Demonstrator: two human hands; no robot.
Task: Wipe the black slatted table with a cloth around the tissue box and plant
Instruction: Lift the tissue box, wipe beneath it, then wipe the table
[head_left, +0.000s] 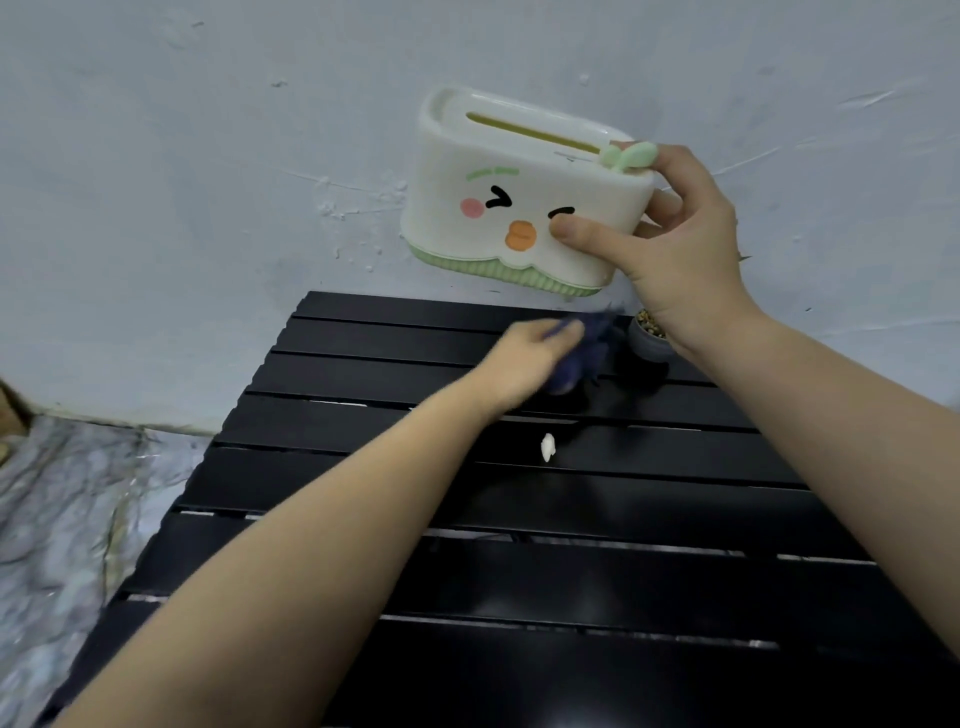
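While right hand holds white winking tissue box aloft, left hand grips blurred blue cloth

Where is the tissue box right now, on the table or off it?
Off it: the right hand holds the tissue box tilted in the air against the wall, above the table's far edge and the small plant pot.

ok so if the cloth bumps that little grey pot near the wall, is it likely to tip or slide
Probably slide rather than tip: the small pot looks squat and low, and it seems filled with gravel, which likely adds weight. The slatted table has grooves that could catch its base, so a hard knock might rock it. The cloth in the left hand looks soft, so a brush should barely shift it.
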